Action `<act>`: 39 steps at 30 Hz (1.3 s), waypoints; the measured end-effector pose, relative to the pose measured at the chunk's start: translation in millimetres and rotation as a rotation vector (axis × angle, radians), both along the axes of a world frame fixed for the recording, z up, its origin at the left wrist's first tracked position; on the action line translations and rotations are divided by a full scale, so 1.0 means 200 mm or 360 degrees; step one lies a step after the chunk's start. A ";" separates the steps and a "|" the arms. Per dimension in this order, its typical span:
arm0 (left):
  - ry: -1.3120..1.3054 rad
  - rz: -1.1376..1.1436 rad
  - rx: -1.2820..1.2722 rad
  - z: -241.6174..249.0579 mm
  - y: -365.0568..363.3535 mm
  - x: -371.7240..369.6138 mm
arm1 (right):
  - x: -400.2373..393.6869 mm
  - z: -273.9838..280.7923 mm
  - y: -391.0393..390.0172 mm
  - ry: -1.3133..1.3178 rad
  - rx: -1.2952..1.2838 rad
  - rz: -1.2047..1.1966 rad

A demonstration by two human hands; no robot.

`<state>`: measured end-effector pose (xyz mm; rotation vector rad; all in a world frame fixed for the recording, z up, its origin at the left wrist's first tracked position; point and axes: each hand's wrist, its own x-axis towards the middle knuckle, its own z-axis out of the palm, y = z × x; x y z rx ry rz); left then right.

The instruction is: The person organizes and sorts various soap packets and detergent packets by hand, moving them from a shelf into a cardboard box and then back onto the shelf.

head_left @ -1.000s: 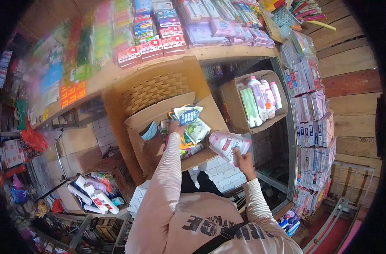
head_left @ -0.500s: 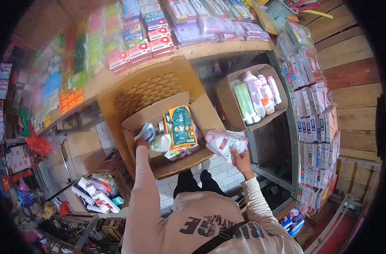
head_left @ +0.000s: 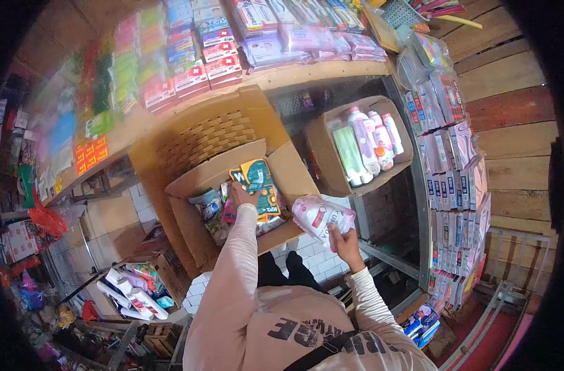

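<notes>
My right hand (head_left: 346, 245) grips the lower end of a pink and white refill pouch (head_left: 319, 216) beside the box's right flap. Inside the open cardboard box (head_left: 198, 253), my left hand (head_left: 245, 196) is closed on a green and orange packet (head_left: 257, 176), which looks bent under the fingers. A blue and white packet (head_left: 206, 203) lies left of that hand, among other plastic packs partly hidden by the hand and forearm.
A second carton (head_left: 331, 167) with several bottles (head_left: 363, 142) stands right of the box. Goods in packs (head_left: 223, 65) line the counter behind. Boxed goods (head_left: 449, 185) are stacked on the right, and a carton of white rolls (head_left: 133, 294) sits lower left.
My left hand has let go of a white and blue pack and moved right onto the green and orange packet, which has bent. My right hand still holds the pouch, slightly lower.
</notes>
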<state>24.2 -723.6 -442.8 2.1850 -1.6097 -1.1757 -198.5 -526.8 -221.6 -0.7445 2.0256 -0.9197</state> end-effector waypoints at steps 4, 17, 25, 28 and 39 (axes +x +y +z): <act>-0.0330 -0.0037 -0.0749 -0.48 0.09 0.01 | -0.03 -0.05 0.02 0.0087 0.0313 0.0060; -0.0252 0.0207 -0.0248 -0.54 0.21 0.89 | 0.01 0.03 -0.03 0.0086 0.0238 0.0057; -0.0574 -0.0575 -0.0260 0.00 0.14 0.14 | 0.02 -0.02 0.00 0.0004 0.0162 0.0060; -0.0779 -0.0458 0.0087 -0.02 0.10 0.06 | 0.03 0.02 0.00 0.0085 0.0186 0.0107; -0.0446 -0.0766 0.0008 -0.27 0.08 0.47 | 0.02 -0.03 0.04 0.0103 0.0143 0.0110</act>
